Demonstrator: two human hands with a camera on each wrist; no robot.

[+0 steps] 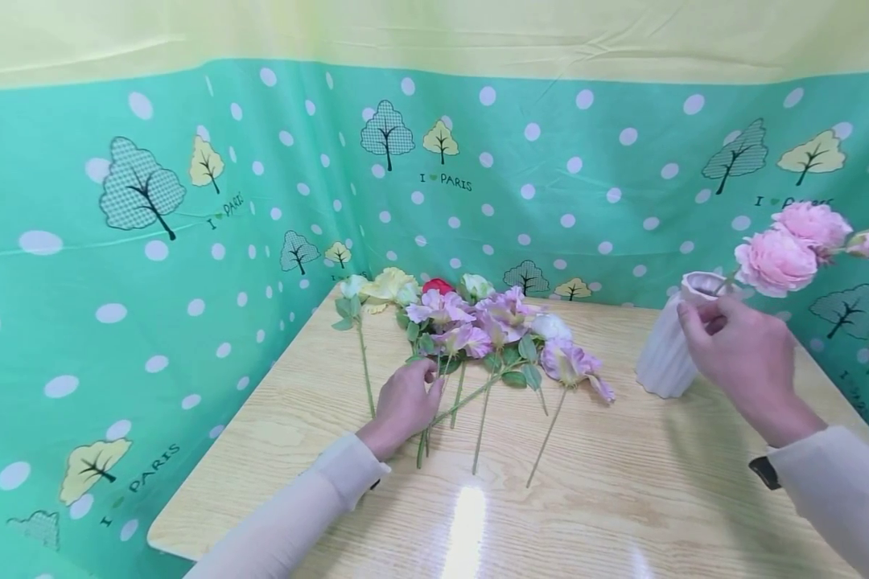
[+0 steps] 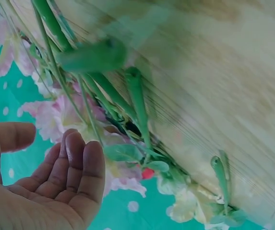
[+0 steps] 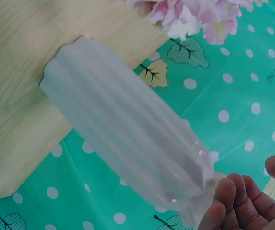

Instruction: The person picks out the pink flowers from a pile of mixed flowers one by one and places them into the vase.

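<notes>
At the right of the head view, a white ribbed vase [image 1: 664, 352] stands on the table with pink peonies [image 1: 776, 263] leaning out of its mouth to the right. My right hand [image 1: 753, 366] is at the vase's rim, thumb and loosely bent fingers apart in the right wrist view; whether it touches the rim is unclear. My left hand [image 1: 404, 404] is low over the stems of lilac flowers [image 1: 463, 339]. In the left wrist view its thumb stands away from the half-curled fingers [image 2: 93, 165], and green stems [image 2: 111, 91] pass beyond them.
Yellow flowers [image 1: 391, 285], a red flower [image 1: 438, 286] and white blooms [image 1: 550, 326] lie toward the back of the wooden table [image 1: 594, 515]. A single stem [image 1: 366, 366] lies at the left. Green dotted cloth [image 1: 246, 169] hangs behind and along the sides.
</notes>
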